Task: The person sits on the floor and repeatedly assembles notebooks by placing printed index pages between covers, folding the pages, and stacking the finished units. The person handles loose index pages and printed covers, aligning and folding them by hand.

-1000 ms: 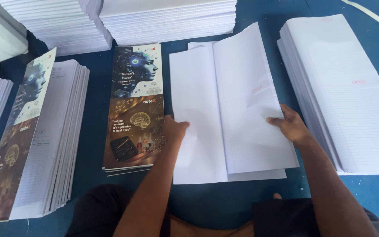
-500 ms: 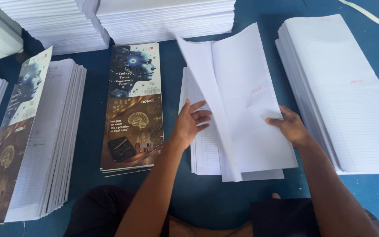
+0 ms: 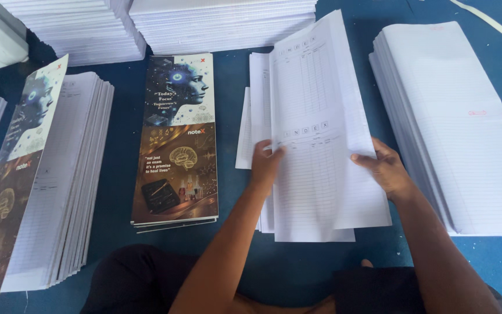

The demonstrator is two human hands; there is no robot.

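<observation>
Fingers of our left hand are curled around the near left edge of a bundle of ruled sheets, and our right hand pinches the same bundle at its right edge, thumb on top. A second ago the bundle lay nearly flat with a loose leaf standing up from it; half a second ago our left hand had moved in under that leaf. Now the whole bundle is lifted and tilted towards us, its printed table face showing, so we judge it gathered and ready to be carried off the thin pile of paper beneath our fingers.

Just left of our left fingers lies a stack of printed covers, close but not touching the sheets. Further left stands a tall stack of assembled books. Right of our right fingers sits a thick stack of blank ruled paper, near the bundle's edge. Beyond the fingertips more white stacks line the blue table. Open room lies mostly towards us.
</observation>
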